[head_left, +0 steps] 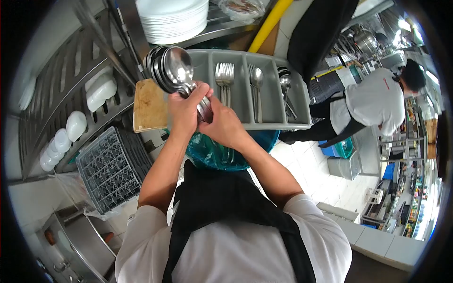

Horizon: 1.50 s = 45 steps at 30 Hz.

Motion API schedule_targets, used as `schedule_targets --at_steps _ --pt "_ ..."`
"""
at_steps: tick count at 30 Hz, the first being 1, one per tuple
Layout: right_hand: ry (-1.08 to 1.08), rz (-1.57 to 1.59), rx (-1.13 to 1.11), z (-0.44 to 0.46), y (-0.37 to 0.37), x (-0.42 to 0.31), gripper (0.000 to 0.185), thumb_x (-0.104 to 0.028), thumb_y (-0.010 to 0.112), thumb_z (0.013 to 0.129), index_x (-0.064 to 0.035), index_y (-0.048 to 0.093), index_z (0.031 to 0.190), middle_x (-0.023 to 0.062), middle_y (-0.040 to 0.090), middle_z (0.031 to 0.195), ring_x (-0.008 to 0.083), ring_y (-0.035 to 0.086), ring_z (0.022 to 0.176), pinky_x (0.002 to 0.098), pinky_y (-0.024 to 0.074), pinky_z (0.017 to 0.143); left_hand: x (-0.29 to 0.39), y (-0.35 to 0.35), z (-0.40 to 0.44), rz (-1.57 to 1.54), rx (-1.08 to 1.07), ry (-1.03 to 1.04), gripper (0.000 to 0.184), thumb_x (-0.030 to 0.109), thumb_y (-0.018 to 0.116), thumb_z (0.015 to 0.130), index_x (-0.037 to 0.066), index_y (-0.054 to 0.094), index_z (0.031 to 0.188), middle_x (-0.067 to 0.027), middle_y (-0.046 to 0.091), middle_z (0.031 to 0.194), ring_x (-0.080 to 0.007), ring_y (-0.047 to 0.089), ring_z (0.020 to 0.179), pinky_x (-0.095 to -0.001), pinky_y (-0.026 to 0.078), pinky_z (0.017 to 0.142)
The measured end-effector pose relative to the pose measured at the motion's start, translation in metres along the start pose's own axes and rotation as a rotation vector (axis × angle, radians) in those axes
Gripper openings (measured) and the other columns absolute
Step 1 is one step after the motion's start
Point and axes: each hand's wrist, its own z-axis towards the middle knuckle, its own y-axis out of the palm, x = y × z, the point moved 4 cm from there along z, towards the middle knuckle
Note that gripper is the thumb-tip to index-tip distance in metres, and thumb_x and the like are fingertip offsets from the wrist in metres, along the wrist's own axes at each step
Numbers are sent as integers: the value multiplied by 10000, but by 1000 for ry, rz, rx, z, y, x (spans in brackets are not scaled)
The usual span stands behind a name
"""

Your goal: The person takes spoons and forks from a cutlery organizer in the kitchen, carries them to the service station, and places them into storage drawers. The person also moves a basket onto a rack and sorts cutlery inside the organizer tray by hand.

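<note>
A bundle of large metal spoons (178, 66) is held by its handles, bowls pointing away from me and to the left. My left hand (184, 106) is wrapped round the handles below the bowls. Against their lower ends my right hand (222, 121) is closed, touching the left. Beneath and beyond both hands is a grey cutlery tray (270, 126) with long compartments. Forks (225, 78) lie in a middle compartment, and a spoon (256, 78) lies among other cutlery to their right. More spoons (285, 80) fill part of the rightmost compartment. My hands hide the tray's left part.
A wooden board (150, 106) sits left of the tray, a plate stack (173, 21) behind it. Below is a bin with a teal bag (212, 153). Grey dish racks (111, 165) and shelves with white cups (75, 125) are at left. A person (375, 101) stands at right.
</note>
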Motion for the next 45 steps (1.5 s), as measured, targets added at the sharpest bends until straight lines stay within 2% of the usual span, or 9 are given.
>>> schedule_targets --at_steps 6,10,15,17,19,26,35,42,45 --pt "-115 124 -130 -6 -5 7 380 -159 634 718 30 549 1037 262 639 872 452 617 862 483 485 763 6 -5 -4 -102 -363 69 341 71 690 876 -28 560 1174 -157 704 959 -320 690 967 -418 528 941" --pt "-130 136 -162 -8 -2 8 391 -238 663 777 34 557 1037 268 643 905 451 615 890 488 479 785 -12 -13 0 -393 -497 -205 387 195 691 897 -5 559 1200 -148 706 948 -354 686 993 -481 444 1048" --pt "-57 -129 -255 -9 -29 6 429 -419 678 857 1 647 939 242 661 911 419 639 899 457 495 782 -36 -16 1 -582 -283 -293 210 280 529 1015 81 557 957 -22 555 761 -187 620 733 -417 550 847" --pt "58 108 26 -10 -57 17 348 -379 679 892 -32 689 925 188 669 818 361 651 772 387 503 705 -48 -30 6 -562 -229 -359 221 298 528 1018 89 561 957 -11 555 758 -167 622 728 -385 558 777" --pt "-53 -230 406 2 -84 55 328 -383 615 917 -68 705 928 210 689 886 414 660 866 480 524 760 -56 -38 10 -537 -184 -386 225 313 555 1007 93 581 969 -3 581 768 -146 621 706 -340 558 657" --pt "280 -836 269 43 -78 185 255 -170 558 878 61 659 918 242 698 963 383 692 918 448 550 841 -63 -37 10 -420 -112 -489 197 229 617 972 51 628 1056 -93 704 964 -224 703 886 -375 591 765" --pt "307 -383 544 29 -101 164 187 -159 584 873 -15 668 958 243 687 977 410 660 964 484 517 838 -65 -35 12 -424 -127 -481 209 192 662 938 35 622 1071 -106 702 982 -225 697 870 -393 585 771" --pt "-133 203 507 4 -70 37 94 -56 626 884 -19 674 956 105 689 830 151 644 744 280 495 687 -56 -24 8 -384 -87 -495 227 203 662 939 21 622 1068 -136 693 1010 -245 699 879 -373 589 757" --pt "-241 115 380 5 -34 11 132 -97 684 866 -26 687 977 132 685 842 198 655 729 310 508 676 -60 -25 8 -387 -105 -486 204 200 664 937 28 633 1041 -134 695 1001 -252 697 892 -380 589 756"
